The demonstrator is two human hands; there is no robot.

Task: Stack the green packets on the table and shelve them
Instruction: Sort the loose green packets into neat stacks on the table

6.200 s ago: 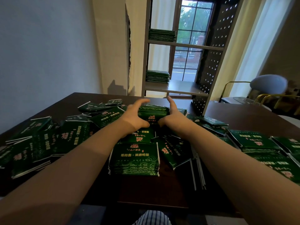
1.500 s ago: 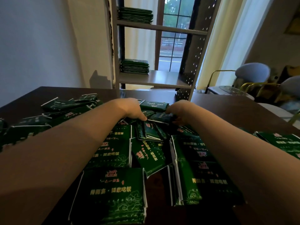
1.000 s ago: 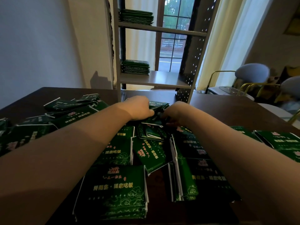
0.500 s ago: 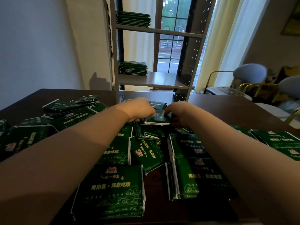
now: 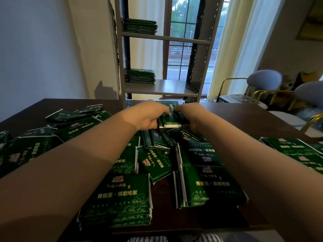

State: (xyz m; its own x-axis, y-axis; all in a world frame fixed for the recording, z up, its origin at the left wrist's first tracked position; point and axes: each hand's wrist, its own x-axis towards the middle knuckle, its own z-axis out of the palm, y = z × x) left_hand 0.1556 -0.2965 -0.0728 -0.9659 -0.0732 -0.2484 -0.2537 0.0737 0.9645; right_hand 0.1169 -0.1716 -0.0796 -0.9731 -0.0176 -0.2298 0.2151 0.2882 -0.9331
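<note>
View from a person's head, looking down both bare forearms across a dark table [image 5: 244,116] strewn with loose green packets [image 5: 120,198]. At the far middle of the table, the left hand [image 5: 148,117] and right hand [image 5: 191,117] press in from either side on a small bundle of packets [image 5: 172,119], fingers curled round its edges. The bundle's white edge faces the person. Both hands are equally near it. The shelf [image 5: 167,89] stands straight ahead, just beyond and above the bundle. One neat stack [image 5: 140,75] sits at the left of the lower board, with bare board to its right, and another stack [image 5: 139,26] is on the board above. The likely move is forward and up
</note>
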